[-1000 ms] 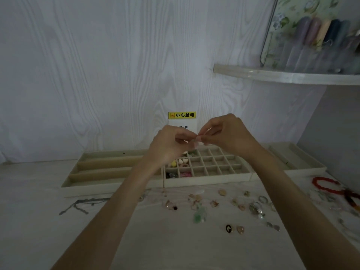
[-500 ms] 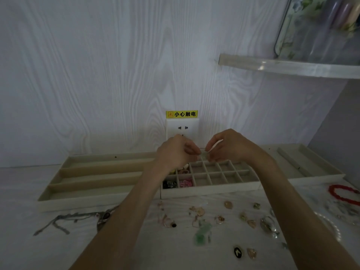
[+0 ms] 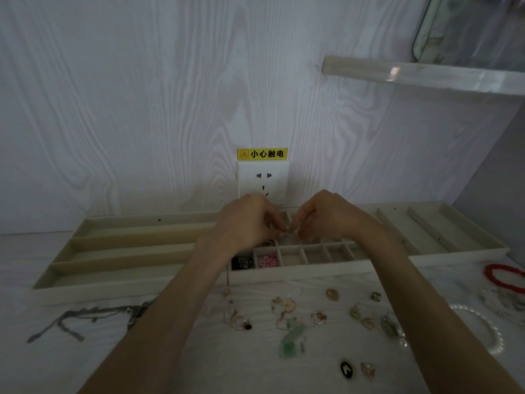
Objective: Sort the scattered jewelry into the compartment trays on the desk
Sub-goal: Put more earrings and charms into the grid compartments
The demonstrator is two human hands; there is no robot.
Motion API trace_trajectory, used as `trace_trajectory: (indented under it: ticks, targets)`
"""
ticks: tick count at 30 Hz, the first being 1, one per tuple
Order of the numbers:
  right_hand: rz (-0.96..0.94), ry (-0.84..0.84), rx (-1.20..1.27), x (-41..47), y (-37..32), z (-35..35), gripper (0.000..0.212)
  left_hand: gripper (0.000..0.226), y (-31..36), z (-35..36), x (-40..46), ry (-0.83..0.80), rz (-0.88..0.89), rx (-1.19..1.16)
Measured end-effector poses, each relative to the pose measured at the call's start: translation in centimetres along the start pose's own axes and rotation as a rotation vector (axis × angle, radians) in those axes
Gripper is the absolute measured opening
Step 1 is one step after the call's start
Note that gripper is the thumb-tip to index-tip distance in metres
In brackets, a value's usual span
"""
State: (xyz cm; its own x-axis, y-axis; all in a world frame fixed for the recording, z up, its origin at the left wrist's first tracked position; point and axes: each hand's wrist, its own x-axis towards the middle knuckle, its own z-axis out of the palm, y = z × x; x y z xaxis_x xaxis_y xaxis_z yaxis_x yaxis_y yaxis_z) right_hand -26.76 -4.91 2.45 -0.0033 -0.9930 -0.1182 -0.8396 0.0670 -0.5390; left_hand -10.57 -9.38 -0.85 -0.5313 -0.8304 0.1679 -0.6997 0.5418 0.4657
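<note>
**Tiny piece pinched over the grid tray**

Both hands are up over the grid tray (image 3: 298, 273). My left hand (image 3: 247, 223) and right hand (image 3: 329, 216) meet fingertip to fingertip, each w/ fingers curled in on one small piece (image 3: 287, 233) between them. It's too small and blurred to say what it is, maybe an earring or its back. It sits just above the tray's middle cells, not yet dropped in.

Handling, my guess: v. light, hard, prob. slippery metal, easy to flick away. Best held by thumb and forefinger tips on its widest part, then lowered close to a cell before letting go so it doesn't bounce out. Thin hooks or posts could bend, so no squeezing.

Tray front row already has pink bits (image 3: 267, 260) in one cell and dark bits (image 3: 243, 263) in the cell left of it. The long-slot tray (image 3: 113, 282) sits left, another slotted tray (image 3: 454, 251) right.

Plenty left loose on the desk (image 3: 170, 365) near me: green pendant (image 3: 292, 338), black oval charm (image 3: 346, 369), gold bits, a grey chain (image 3: 85, 317) far left, red bead bracelet (image 3: 502, 277) and pearl strand (image 3: 488, 331) far right. Chains and strands will be floppy and tangle, so lift from the middle, pref. into long slots. Task is early on, I'd say.
</note>
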Motion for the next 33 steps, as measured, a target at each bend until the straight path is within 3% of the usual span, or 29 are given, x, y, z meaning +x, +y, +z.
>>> trace_trajectory:
  ticks: [12,20,33]
  targets:
    - [-0.095,0.111,0.013,-0.2,1.6,1.9,0.007,0.022,0.3,0.2,-0.1,-0.058,0.104,0.178]
    - [-0.226,-0.083,-0.479,-1.6,0.2,0.8,0.053,0.031,0.8,-0.2,-0.3,-0.105,0.088,0.206]
    - [-0.172,-0.096,-0.457,-2.8,-0.1,0.8,0.051,0.033,1.0,-0.9,-0.8,-0.102,0.079,0.217]
